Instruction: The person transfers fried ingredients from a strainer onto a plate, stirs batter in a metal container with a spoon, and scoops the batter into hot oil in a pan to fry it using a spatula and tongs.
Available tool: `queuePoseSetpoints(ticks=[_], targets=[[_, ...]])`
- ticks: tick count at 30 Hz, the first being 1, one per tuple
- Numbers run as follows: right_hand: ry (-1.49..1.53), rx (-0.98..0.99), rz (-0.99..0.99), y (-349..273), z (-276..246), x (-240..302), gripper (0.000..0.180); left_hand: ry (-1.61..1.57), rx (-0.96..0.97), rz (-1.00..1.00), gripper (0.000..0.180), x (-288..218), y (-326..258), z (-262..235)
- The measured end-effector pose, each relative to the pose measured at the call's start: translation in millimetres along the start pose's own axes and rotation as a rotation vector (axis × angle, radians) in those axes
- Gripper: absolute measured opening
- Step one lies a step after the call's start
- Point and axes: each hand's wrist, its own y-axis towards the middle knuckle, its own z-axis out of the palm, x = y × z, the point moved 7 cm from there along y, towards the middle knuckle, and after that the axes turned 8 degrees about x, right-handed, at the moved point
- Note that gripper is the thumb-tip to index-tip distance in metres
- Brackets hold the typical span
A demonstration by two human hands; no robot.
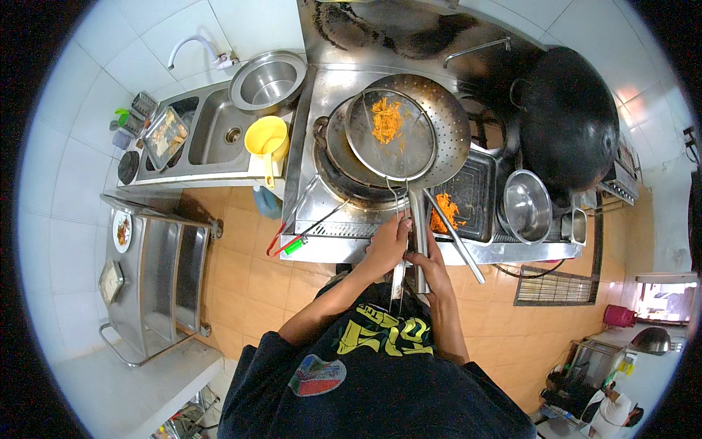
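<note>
My left hand [390,244] is closed around the long wire handle of a round mesh skimmer [413,150]. Orange shreds [387,119], perhaps carrot, lie on its mesh. Beneath the skimmer is a wide perforated strainer [447,121], whose thick metal handle my right hand [432,272] grips just beside the left. Both tools are over a dark wok [338,135] on the stove, and they hide most of it. More orange shreds [446,212] lie in a black rectangular tray [472,192] to the right. Another metal rod handle [461,249] slants across that tray and past the stove's front edge.
Red-handled tongs [276,240] lie at the stove's front left. A steel bowl [528,206] stands right of the tray, and a large black wok [570,121] leans behind. Left are a yellow dipper [266,137], a sink [219,135] and a steel cart [155,271]. Another person [607,413] is at far lower right.
</note>
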Motion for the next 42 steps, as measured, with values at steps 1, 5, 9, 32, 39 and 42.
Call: queuePoseSetpoints(ticks=[1, 5, 9, 32, 39, 42], targets=[[-0.013, 0.008, -0.019, -0.9, -0.7, 2.4, 0.088, 0.005, 0.008, 0.002, 0.041, 2.6, 0.0, 2.3], [-0.053, 0.027, -0.059, 2.9, -13.4, 0.2, 0.085, -0.191, -0.033, 0.084, 0.038, 2.0, 0.0, 6.6], [-0.042, -0.009, -0.085, 5.6, -12.2, 8.6, 0.085, -0.246, 0.014, 0.042, 0.033, 19.0, 7.8, 4.7], [0.155, -0.125, -0.014, -6.4, -80.8, 22.0, 0.082, -0.48, 0.208, -0.081, 0.024, -46.2, -1.1, -55.3], [0.286, -0.022, -0.009, -24.7, -158.4, 55.3, 0.079, -0.497, 0.012, -0.129, 0.025, -42.0, -19.0, -28.4], [0.261, -0.007, 0.059, -46.7, -216.1, 72.9, 0.081, -0.501, -0.165, -0.147, 0.027, -38.4, -27.2, 5.6]])
